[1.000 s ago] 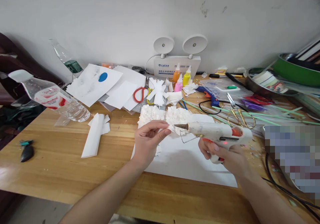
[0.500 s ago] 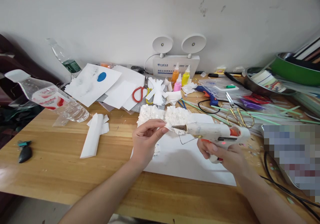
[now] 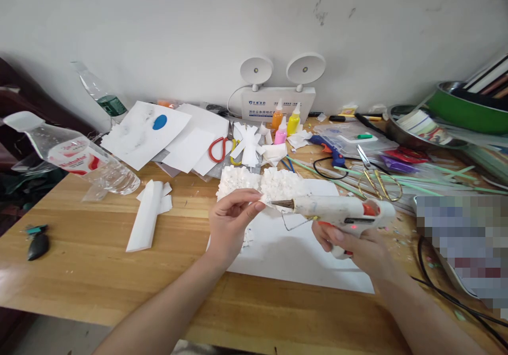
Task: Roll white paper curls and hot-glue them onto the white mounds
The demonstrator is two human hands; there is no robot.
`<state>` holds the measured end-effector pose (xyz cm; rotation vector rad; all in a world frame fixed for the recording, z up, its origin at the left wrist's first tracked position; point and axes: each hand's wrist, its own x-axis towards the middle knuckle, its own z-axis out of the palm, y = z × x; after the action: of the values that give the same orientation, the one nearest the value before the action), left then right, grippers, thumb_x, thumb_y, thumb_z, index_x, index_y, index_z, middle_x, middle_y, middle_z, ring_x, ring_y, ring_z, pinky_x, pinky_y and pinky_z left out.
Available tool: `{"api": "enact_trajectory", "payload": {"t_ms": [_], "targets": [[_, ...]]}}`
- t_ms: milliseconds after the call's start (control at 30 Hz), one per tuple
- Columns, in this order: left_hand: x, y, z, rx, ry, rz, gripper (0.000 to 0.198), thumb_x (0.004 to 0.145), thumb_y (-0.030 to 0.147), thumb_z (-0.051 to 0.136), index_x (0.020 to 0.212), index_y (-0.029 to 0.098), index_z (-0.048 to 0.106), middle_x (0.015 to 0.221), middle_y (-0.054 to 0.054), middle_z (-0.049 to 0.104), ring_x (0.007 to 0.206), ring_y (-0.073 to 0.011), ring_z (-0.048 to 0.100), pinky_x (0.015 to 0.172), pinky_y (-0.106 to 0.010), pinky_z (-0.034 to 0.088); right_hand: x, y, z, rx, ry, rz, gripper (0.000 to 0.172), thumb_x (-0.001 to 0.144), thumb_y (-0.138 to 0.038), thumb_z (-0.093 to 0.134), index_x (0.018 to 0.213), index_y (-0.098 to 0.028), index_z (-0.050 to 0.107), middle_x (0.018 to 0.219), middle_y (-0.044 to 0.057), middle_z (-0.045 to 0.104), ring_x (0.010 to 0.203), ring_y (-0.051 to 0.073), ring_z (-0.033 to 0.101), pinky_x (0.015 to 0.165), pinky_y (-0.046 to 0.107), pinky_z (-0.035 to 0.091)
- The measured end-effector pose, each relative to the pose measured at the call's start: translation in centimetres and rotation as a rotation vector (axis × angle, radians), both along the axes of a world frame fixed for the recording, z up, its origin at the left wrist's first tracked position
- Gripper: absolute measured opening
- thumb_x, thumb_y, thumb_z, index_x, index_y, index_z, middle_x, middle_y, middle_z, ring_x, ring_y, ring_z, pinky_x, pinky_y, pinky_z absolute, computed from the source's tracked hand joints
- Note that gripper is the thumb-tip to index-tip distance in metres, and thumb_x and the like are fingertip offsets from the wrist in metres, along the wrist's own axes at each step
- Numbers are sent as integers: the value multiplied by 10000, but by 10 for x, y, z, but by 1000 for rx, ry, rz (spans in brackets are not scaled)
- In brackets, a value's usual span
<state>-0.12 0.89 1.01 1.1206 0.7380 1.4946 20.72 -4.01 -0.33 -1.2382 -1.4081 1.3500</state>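
Note:
My right hand [image 3: 353,241] is wrapped round the handle of a white glue gun [image 3: 337,209], whose metal nozzle points left. Thumb and fingertips of my left hand [image 3: 234,217] pinch a small white paper piece [image 3: 266,199] right at the nozzle tip; my fingers hide much of it. Below and behind both hands lies a white sheet [image 3: 297,254]. Clumps of crumpled white paper bits [image 3: 281,181] cover its far part, and a few more bits show beside my left wrist.
A folded white paper strip [image 3: 146,217] and a water bottle [image 3: 87,159] lie to the left. Red-handled scissors [image 3: 217,150], small paint bottles [image 3: 281,132] and an emergency lamp [image 3: 278,101] are at the back. Gold-handled scissors [image 3: 377,180] and a pixelated tray [image 3: 460,244] are on the right.
The glue gun's nozzle has shifted very slightly left, closer to the fingertips of my left hand. Both hands keep their hold, and the view has moved a little.

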Motion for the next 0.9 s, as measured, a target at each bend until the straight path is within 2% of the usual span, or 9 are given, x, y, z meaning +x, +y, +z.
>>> {"api": "enact_trajectory", "payload": {"t_ms": [267,500,700,800,900], "targets": [[-1,0,0,-29,-3,13,125,633,137,717,689,246,699,745,-3,668,748,-110,600,633,-196,495,5,2,-7,24,72,28,378,756,-510,496,568,-184,462,516,-10,416,456,96,353,398,246,197],[-1,0,0,-7,-4,-25,149,655,124,701,710,263,697,764,12,671,759,-98,598,641,-183,484,5,3,-10,47,71,39,385,759,-520,477,570,-185,465,517,-4,422,491,117,376,433,260,259],[-1,1,-1,35,71,54,112,647,148,707,704,244,694,746,-14,667,771,-138,604,705,-265,497,4,7,3,-11,-61,63,416,738,-552,483,555,-179,474,550,12,458,508,121,403,445,257,298],[-2,3,-1,63,109,109,99,652,160,703,710,239,690,746,-19,664,767,-145,601,726,-291,495,1,9,12,5,-156,31,363,744,-490,520,559,-180,491,555,1,469,507,111,406,458,246,324],[-3,5,0,103,123,135,118,663,141,691,721,243,688,748,-11,659,764,-137,597,722,-281,489,-2,12,17,63,-178,-47,313,752,-463,525,610,-185,543,613,12,526,583,136,476,513,254,380]]}}
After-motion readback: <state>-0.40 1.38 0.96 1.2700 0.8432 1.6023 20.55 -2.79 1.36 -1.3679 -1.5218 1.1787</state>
